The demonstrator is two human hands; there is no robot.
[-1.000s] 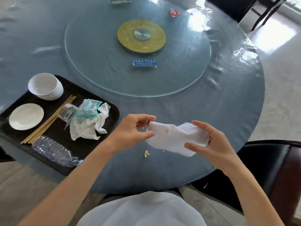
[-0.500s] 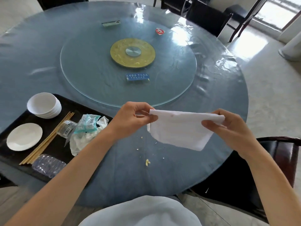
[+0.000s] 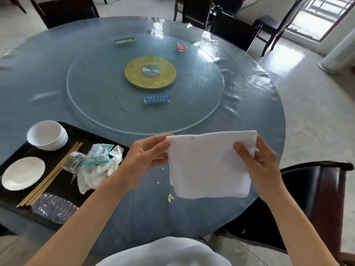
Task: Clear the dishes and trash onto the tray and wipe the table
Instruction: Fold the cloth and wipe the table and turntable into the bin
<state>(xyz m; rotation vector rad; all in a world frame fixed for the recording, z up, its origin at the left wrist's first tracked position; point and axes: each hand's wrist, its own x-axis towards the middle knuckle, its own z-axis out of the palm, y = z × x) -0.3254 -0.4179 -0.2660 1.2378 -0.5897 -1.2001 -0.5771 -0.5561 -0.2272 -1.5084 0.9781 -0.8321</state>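
white cloth [image 3: 209,166]: hangs flat above the table [image 3: 240,104], top edge level, running left to right
left hand [image 3: 146,160]: pinches its upper left corner
right hand [image 3: 259,166]: pinches its upper right corner

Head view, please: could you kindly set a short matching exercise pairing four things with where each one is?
Things:
1. white cloth
2. stacked white bowls
3. blue sign
4. yellow crumb

Places:
A. on the glass turntable
B. on the bare table, below the cloth
C. held up between left hand and right hand
D. far corner of the black tray

Pairs: 1-C, 2-D, 3-A, 4-B
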